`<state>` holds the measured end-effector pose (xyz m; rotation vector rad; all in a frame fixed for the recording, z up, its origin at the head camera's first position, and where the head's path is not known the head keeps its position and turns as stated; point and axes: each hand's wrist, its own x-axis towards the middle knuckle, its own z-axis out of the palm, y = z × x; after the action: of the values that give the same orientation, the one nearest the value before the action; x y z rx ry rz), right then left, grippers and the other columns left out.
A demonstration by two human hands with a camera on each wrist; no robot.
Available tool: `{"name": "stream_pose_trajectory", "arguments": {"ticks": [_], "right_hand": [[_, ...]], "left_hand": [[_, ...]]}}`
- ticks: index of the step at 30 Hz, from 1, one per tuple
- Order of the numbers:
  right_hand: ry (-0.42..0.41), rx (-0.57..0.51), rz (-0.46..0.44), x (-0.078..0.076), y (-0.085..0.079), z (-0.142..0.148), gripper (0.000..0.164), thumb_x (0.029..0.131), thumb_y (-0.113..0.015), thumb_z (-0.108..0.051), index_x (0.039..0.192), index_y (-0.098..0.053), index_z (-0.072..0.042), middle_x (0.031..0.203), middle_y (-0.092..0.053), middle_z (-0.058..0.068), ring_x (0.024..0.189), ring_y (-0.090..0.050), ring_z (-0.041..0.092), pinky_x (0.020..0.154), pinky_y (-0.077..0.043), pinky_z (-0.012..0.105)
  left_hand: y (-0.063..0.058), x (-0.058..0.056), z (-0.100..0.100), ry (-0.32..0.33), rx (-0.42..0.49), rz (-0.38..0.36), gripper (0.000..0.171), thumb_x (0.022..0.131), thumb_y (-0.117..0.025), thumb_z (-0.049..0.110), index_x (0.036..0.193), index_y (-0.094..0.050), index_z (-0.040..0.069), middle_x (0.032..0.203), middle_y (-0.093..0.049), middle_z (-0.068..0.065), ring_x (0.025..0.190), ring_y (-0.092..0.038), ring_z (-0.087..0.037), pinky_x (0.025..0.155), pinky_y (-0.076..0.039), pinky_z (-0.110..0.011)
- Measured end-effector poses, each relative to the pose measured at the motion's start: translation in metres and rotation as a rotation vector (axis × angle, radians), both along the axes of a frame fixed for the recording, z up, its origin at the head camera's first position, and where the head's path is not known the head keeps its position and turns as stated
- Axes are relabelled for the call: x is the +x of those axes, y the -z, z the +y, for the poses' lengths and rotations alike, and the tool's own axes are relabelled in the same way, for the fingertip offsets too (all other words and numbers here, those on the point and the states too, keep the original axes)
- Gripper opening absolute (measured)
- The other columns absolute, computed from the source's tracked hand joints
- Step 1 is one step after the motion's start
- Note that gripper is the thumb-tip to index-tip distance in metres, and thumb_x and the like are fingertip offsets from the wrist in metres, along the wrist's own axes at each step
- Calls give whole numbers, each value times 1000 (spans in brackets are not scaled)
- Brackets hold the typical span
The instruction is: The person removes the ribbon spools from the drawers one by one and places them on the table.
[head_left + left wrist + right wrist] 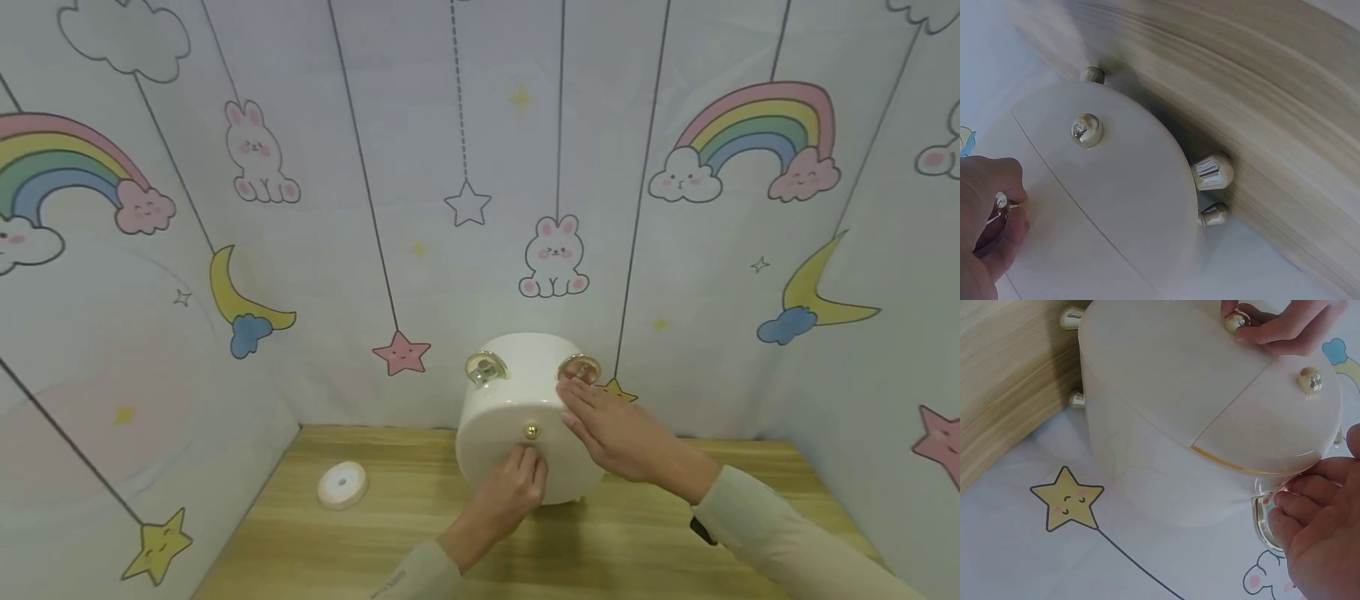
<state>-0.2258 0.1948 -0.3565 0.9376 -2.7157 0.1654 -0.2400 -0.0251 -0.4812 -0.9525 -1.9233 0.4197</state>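
Observation:
A glossy white drum-shaped box (506, 462) stands on its side on short gold feet (1213, 173), with gold-rimmed ear shapes (487, 367) on top. Seams divide its round front face. My left hand (510, 487) pinches the gold knob (1237, 322) on the middle section between thumb and fingers. Above it sits the upper gold knob (532, 430); a lower gold knob (1087, 130) shows in the left wrist view. My right hand (618, 429), its fingers extended together, rests at the box's upper right edge by the right ear shape (579, 367). A gold line edges the upper section.
A small round white spool-like disc (342, 485) lies on the wood-grain table (397, 533) to the left. Behind and at both sides stands a pale wall sheet (337, 275) printed with rabbits, stars, moons and rainbows, close behind the box.

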Motion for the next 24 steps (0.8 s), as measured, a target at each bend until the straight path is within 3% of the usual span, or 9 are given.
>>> {"name": "stream_pose_trajectory", "arguments": {"ticks": [3,5,15,19,24], "right_hand": [[0,-7,0,-1,1,0,54,113,-41,-28,156,-43,4,162,-44,24,151,-45,41,120,-42,57],[1,-10,-7,-1,2,1,54,113,-41,-29,157,-42,3,163,-43,24,151,-45,41,120,-41,57],[2,-2,-8,-2,2,3,54,113,-41,-29,157,-42,3,163,-43,23,152,-44,41,120,-42,57],[2,0,-16,-2,1,3,54,113,-41,-29,157,-41,3,164,-42,23,152,-44,40,120,-42,56],[0,1,-20,-3,1,3,55,114,-39,-30,158,-41,2,164,-42,23,152,-43,40,121,-42,56]], "left_hand": [[0,1,1,-9,-2,0,18,85,-69,7,103,-73,9,95,-67,-2,87,-64,-11,73,-56,-16],[0,2,1,-15,1,0,23,81,-80,13,103,-74,9,95,-68,-2,87,-64,-11,73,-56,-15],[-2,5,3,-20,2,-24,24,79,-83,11,102,-76,10,98,-69,-3,89,-68,-11,78,-58,-15],[-2,8,2,-13,7,-24,18,87,-68,2,101,-77,9,97,-69,-2,87,-68,-11,78,-58,-16],[0,12,2,17,30,-7,53,98,-27,-10,98,-76,9,94,-70,-2,86,-69,-11,79,-59,-17]]}}
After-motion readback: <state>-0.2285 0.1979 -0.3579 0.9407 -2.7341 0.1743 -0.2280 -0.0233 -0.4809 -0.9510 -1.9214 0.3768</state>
